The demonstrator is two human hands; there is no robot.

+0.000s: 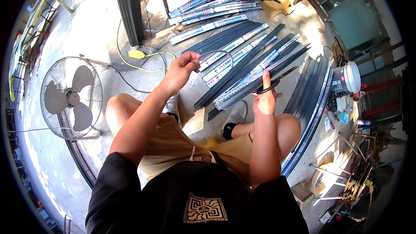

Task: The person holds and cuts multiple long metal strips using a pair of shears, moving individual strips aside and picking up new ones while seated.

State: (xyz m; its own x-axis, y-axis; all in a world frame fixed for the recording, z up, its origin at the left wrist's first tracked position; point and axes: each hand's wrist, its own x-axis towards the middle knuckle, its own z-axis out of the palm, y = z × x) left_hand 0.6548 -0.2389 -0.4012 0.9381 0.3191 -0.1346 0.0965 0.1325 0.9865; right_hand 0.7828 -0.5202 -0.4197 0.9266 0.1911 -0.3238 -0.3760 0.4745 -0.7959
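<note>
My left hand (181, 70) is closed, pinching one end of a thin grey flexible strip (222, 51) that curves away to the right over the metal profiles. In my right hand (264, 100) is a pair of scissors (284, 76) with dark handles, their blades pointing to the far right. The thumb is raised along the handles. Beneath both hands lie long dark metal profiles (242, 80), some covered in white printed film (236, 66). The strip's far end hangs loose, apart from the scissors.
A round floor fan (71, 99) stands at my left. Yellow cable and a yellow power socket (136, 54) lie beyond it. More film-wrapped profiles (212, 8) are stacked at the far side. Along the right run curved dark profiles (310, 104), a white bucket (352, 77) and scattered tools.
</note>
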